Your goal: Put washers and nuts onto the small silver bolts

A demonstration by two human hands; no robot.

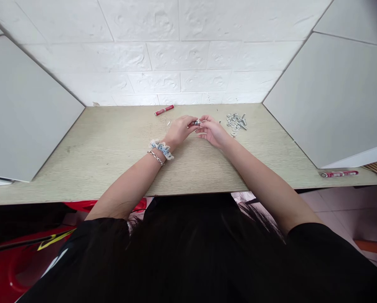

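Observation:
Above the middle of the table, my left hand [179,129] pinches a small metal bolt [196,123] with dark parts on it; its exact make-up is too small to tell. From the other side my right hand [215,132] has thumb and forefinger closed at the bolt's right end, its other fingers loosely spread. Just right of my right hand lies a loose pile of silvery bolts, nuts and washers [237,122]. A single washer [234,134] rests at the pile's near side.
A red tube [164,110] lies by the white brick wall [163,59], and another red tube [339,174] lies at the table's right front edge. Small white bits [168,123] are left of my left hand. Grey panels [24,105] stand on both sides.

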